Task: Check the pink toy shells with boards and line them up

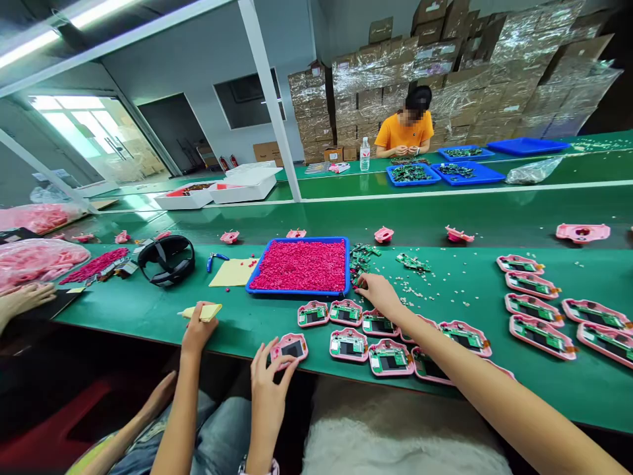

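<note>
My left hand grips a pink plastic case with a dark screen at the table's front edge, thumb and fingers bent over it. My right hand reaches to the right edge of a blue tray of small red-pink pieces. Its fingertips are pinched together beside a loose pile of green circuit boards; what they hold, if anything, is hidden. Under and around my right forearm lie several open pink cases with green boards inside, some partly covered by the arm.
On my left a co-worker's hand holds yellow paper. Beyond are blue pliers and a black headset. More open cases lie at right. Pink shells line the far strip. A person in orange sits opposite.
</note>
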The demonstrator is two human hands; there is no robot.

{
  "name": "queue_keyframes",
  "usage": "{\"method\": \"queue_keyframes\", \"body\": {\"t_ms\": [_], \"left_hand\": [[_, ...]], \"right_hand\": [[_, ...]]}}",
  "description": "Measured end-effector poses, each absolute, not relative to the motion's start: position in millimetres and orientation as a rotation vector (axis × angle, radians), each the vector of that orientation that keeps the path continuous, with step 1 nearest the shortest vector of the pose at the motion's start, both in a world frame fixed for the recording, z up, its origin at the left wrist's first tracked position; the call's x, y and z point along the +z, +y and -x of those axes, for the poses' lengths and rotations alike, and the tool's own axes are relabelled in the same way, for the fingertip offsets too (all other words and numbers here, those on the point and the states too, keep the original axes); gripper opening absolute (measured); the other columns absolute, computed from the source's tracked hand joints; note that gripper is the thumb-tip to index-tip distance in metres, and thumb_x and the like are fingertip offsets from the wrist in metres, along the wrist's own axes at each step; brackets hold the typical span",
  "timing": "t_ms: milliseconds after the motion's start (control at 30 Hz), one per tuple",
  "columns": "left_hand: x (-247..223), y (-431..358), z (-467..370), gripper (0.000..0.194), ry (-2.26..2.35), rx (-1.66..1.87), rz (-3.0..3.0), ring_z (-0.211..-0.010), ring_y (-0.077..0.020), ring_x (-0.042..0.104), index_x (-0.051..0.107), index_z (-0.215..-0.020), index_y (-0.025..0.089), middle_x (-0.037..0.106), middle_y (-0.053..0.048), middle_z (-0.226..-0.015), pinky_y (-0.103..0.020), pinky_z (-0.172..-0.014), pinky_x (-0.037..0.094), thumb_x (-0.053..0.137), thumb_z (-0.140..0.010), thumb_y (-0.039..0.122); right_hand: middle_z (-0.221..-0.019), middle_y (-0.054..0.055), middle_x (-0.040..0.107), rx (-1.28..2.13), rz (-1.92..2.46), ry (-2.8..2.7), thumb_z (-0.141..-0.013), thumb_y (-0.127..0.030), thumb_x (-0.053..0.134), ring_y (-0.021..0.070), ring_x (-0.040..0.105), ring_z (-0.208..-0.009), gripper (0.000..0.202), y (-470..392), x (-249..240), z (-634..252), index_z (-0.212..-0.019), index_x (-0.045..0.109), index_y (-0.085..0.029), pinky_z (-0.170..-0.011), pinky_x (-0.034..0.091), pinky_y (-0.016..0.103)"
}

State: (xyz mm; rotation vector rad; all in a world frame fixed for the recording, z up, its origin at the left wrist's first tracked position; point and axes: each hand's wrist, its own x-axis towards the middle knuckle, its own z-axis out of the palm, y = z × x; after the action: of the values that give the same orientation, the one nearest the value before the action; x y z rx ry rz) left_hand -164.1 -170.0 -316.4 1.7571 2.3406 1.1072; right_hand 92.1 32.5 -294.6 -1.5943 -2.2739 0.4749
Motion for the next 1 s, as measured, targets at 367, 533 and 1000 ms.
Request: {"method": "queue_keyframes", "body": {"t_ms": [367, 533, 1000], "left_hand": [[-317, -172, 139, 0.011, 2.214, 1.128, -1.812, -0.123, -0.0329, 0.058, 0.072, -0.071, 0.036, 0.069, 0.002, -0.115, -0.049, -0.104, 0.049, 0.064, -0.078, 0.033], [-319, -170, 138, 0.022, 2.228, 1.197, -1.812, -0.122, -0.0319, 0.058, 0.071, -0.101, 0.038, 0.067, 0.001, -0.119, -0.05, -0.101, 0.051, 0.062, -0.081, 0.035], [-321, -176, 145, 0.043, 2.282, 1.366, -1.83, -0.12, -0.0344, 0.059, 0.06, -0.122, 0.036, 0.067, -0.003, -0.118, -0.054, -0.098, 0.052, 0.063, -0.08, 0.038]], "right_hand": [[-0.107, 0.003, 0.07, 0.446, 1.444, -2.376, -0.09, -0.025, 0.063, 0.0195, 0.066, -0.097, 0.015, 34, -290, -102, -0.099, 0.075, -0.025, -0.072, 0.047, 0.026], [-0.103, 0.0, 0.071, 0.473, 1.347, -2.476, -0.087, -0.024, 0.067, 0.0169, 0.066, -0.096, 0.01, 44, -287, -101, -0.091, 0.076, -0.027, -0.069, 0.044, 0.022], [-0.09, 0.005, 0.074, 0.692, 1.154, -2.397, -0.076, -0.018, 0.074, 0.0219, 0.067, -0.091, 0.004, 53, -291, -104, -0.078, 0.072, -0.02, -0.079, 0.047, 0.029]]}}
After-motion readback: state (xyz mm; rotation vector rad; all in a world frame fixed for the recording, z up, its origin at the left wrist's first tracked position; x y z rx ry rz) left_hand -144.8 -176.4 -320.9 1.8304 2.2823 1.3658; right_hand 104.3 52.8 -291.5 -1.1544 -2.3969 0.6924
